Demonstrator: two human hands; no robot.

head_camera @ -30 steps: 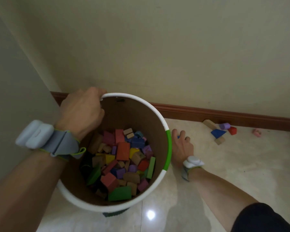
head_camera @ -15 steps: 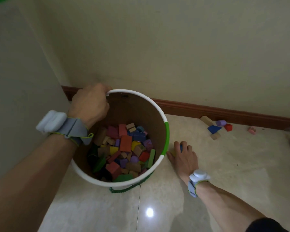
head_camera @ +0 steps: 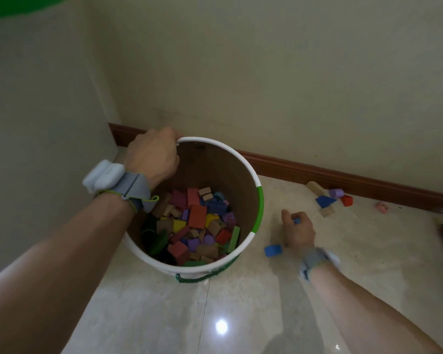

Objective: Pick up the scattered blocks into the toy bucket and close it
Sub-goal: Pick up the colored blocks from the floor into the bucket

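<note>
The person's left hand (head_camera: 152, 155) grips the far left rim of the toy bucket (head_camera: 259, 200), fingers curled over the white edge, a grey wrist device (head_camera: 105, 176) strapped just behind it. The bucket stands open on the pale tiled floor (head_camera: 241, 315) near the corner of the room, its brown inner wall showing and a heap of coloured blocks (head_camera: 197, 226) lying in its bottom: red, purple, yellow, green, blue and plain wood mixed together. A green band runs along the right part of the rim. To the right of the bucket, the right hand (head_camera: 298, 229) is low over the floor with its fingers curled round a small blue block (head_camera: 296, 221), only a sliver of which shows between them, so the hold looks like a pinch. Another blue block (head_camera: 273, 250) lies on the tiles just beside that hand's wrist, between it and the bucket. Farther right, close to the reddish-brown skirting board (head_camera: 317, 172), a small cluster remains on the floor: a long wooden block (head_camera: 315, 188), a blue wedge (head_camera: 325, 201), a purple block (head_camera: 335, 193), a red block (head_camera: 347, 200) and a small wooden block (head_camera: 327, 212). A pink block (head_camera: 381, 207) lies apart, nearer the right edge
</note>
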